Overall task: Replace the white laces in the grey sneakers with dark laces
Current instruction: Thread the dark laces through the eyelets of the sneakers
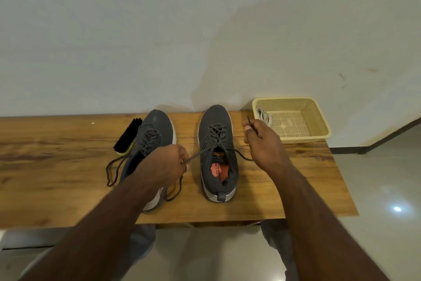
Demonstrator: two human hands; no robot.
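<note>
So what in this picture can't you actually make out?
All from the head view:
- Left sneaker: its tongue and opening are hidden behind the left hand and forearm.
- Insole print in the right sneaker: too small and partly shadowed to read fully.
- White laces in the basket: bunched in the corner, so how many cannot be told.
- Right hand: its back hides how the fingers grip the dark lace.

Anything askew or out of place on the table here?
Nothing damaged or spilled. The left sneaker sits angled, its loose dark lace ends trailing on the table; the shoe brush leans against it.
</note>
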